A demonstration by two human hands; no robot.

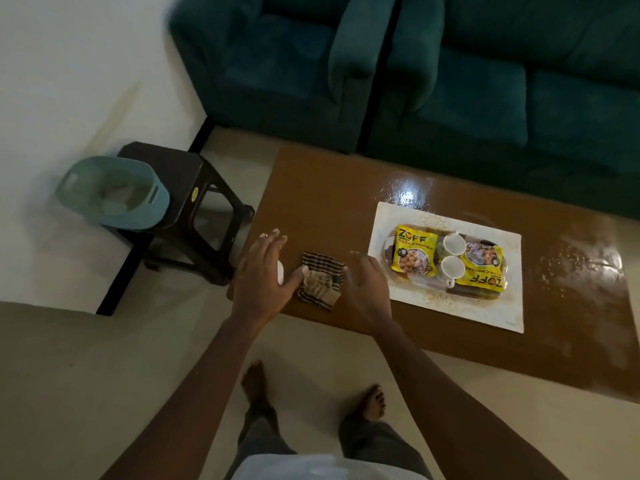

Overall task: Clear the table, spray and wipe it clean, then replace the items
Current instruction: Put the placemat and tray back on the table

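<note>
Ahead, a dark green sofa (450,81) stands behind a brown table (329,188). Left of the table, a tilted pale blue basket (114,192) sits at the left side of a dark stool (180,174); its pale contents are too blurred to name. Mid-table, a white tray (446,306) holds two yellow snack packets (414,251) and two white cups (454,244). A striped cloth (320,282) lies crumpled near the table's left end, between your hands. Your left hand (263,268) and right hand (363,278) hover with fingers spread, gripping nothing. The left thumb meets the cloth's edge, and a white object (280,271) is half hidden beneath that hand.
</note>
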